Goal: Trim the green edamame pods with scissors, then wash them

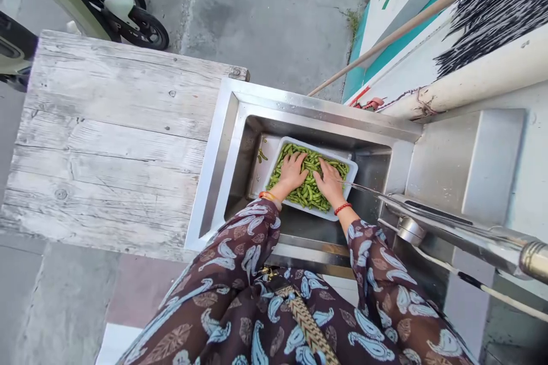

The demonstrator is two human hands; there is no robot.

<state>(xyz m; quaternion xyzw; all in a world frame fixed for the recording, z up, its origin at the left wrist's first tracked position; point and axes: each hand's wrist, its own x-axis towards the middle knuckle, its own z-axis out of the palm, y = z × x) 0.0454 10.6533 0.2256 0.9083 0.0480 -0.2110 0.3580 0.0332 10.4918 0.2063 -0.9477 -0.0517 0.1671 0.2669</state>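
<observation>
- The tray lies lengthwise along the sink, its right end slightly nearer.
- Left hand and right hand touch the pods, grips spread open, closed on nothing.

Two hands, one left hand and one right hand, rested on green pods, too many to count, in one white tray inside one metal sink. At least two loose pods lay toward the sink's left edge. One faucet reached over its right edge, one wooden table flanked its left edge, and one red bracelet circled the right wrist.
</observation>
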